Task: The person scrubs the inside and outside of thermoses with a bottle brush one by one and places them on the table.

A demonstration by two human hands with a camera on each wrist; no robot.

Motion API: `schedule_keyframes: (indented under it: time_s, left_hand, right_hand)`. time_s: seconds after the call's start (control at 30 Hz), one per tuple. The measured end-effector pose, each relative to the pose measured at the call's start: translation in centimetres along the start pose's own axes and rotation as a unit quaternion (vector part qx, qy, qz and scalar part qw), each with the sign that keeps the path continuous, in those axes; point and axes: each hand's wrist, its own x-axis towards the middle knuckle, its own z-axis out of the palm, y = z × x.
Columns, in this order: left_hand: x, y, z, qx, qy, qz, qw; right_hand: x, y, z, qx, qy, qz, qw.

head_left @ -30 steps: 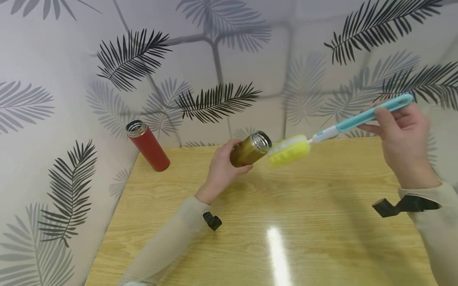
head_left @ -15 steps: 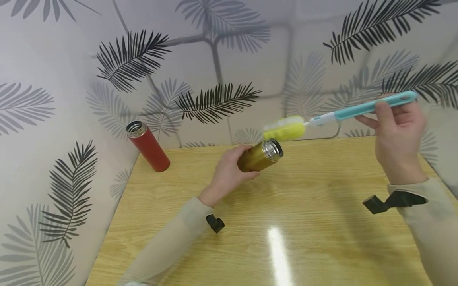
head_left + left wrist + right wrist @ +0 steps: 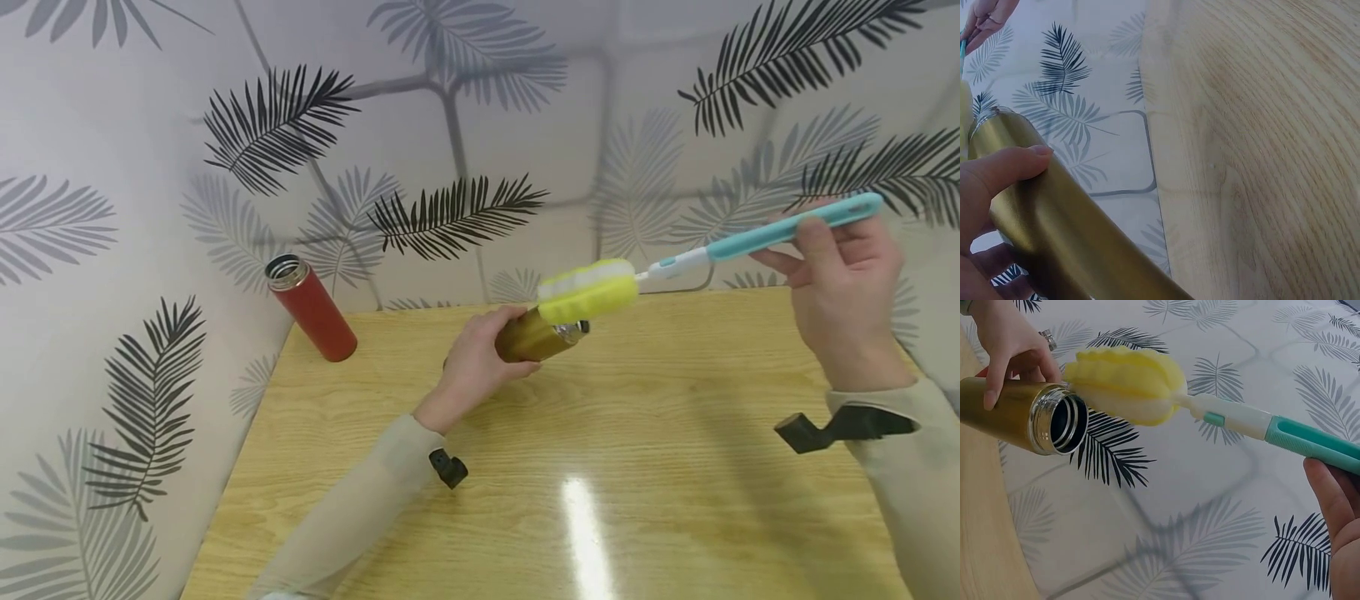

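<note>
My left hand [image 3: 474,365] grips a gold metal flask [image 3: 521,340] around its body, tilted with the uncapped mouth to the right. In the right wrist view the flask's threaded steel neck [image 3: 1041,422] and dark opening face the camera. A bottle brush [image 3: 765,237] with a turquoise and white handle is pinched between thumb and fingers of my right hand [image 3: 855,304]. Its yellow and white sponge head [image 3: 592,293] overlaps the flask's neck in the head view. The right wrist view shows that sponge outside the mouth, beside the upper rim.
A red flask [image 3: 315,312], also uncapped, stands at the back left of the wooden table [image 3: 660,467]. Behind and to the left rises a wall covering [image 3: 525,142] with a leaf pattern, close to the table's far edge.
The gold flask has shifted right and slightly down over the second. The brush first rose above the flask's mouth, then came down a little and left across its neck. The red flask stays put.
</note>
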Motion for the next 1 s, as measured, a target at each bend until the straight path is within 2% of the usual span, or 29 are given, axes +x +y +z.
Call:
schedule_keyframes:
  time_s: [0.23,0.33,0.6,0.8,1.0]
  left_hand:
    - [0.1,-0.6,0.2,-0.018,0.01,-0.005,0.9998]
    - [0.1,-0.7,0.2,-0.027,0.01,-0.013,0.9995]
    - [0.3,-1.2,0.0,-0.088,0.018,-0.029,0.9955]
    - [0.2,-1.4,-0.4,-0.114,0.017,-0.024,0.993]
    - [-0.1,-1.7,-0.3,-0.158,0.012,-0.036,0.9866]
  right_hand:
    - [0.0,-0.4,-0.2,-0.024,-0.039,0.003,0.999]
    - [0.1,-0.4,-0.5,-0.011,-0.05,0.013,0.9986]
    - [0.0,-0.4,-1.4,-0.059,-0.064,0.015,0.9961]
    - [0.0,-0.2,-1.9,-0.08,-0.057,0.014,0.9951]
    - [0.0,0.1,-2.3,-0.119,-0.032,-0.002,0.9924]
